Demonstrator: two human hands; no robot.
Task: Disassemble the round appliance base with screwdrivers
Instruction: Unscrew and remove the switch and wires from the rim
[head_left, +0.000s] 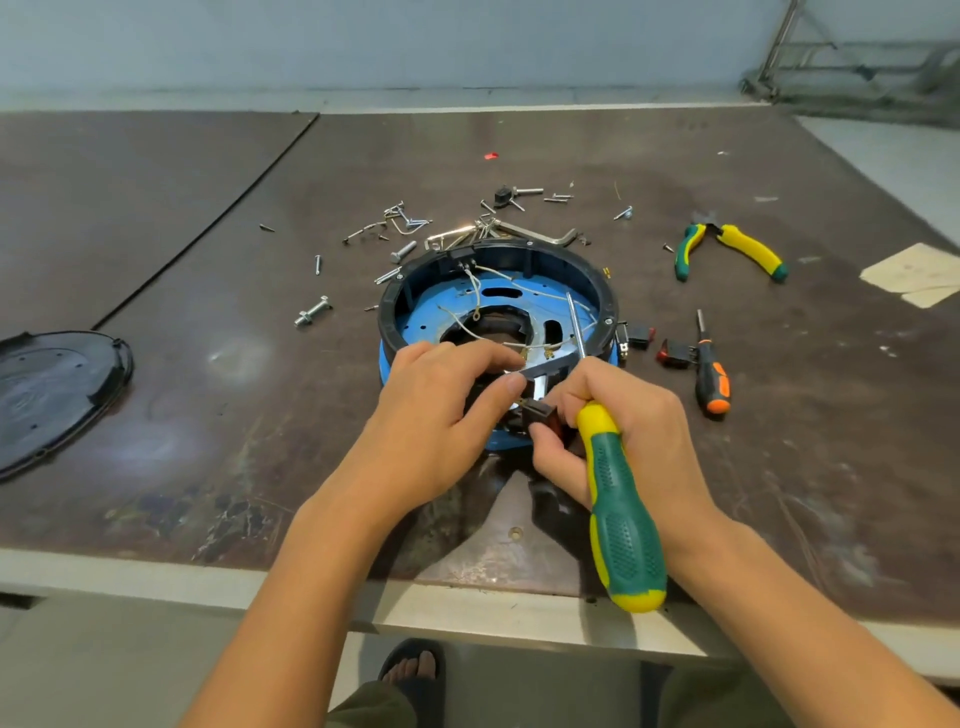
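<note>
At the desk's left edge, a black lid (52, 395), flat, already off. Further right, toward the far middle, loose screws (405, 223) and a bolt (313, 310), scattered.

Mid-desk, close to the front edge, the base (452, 301): black plastic ring on a blue metal plate, big hole in the centre, thin white wires (475, 291) looping across, open side up. Looks light and stiff. Likely to skate on the smooth desk under any push, so best steadied by the ring's rim. Not to be lifted or pulled by the wires, which seem thin and easy to tear from their brass ends.

Over the near rim, left hand (436, 415), fingers curled, thumb and forefinger pinching a wire end (511, 371); too small to tell exactly what. Just beside it, right hand (628, 431), fingers wrapped round the green-and-yellow screwdriver (621, 509), shaft pointing away across the base, thumb and forefinger also nipping a dark switch (540, 415) at the rim.

Right of the base, two red switches (675, 353) and a small orange-and-black driver (712, 379). Beyond those, pliers (737, 249), handles spread. At the right edge, paper (919, 273).
</note>
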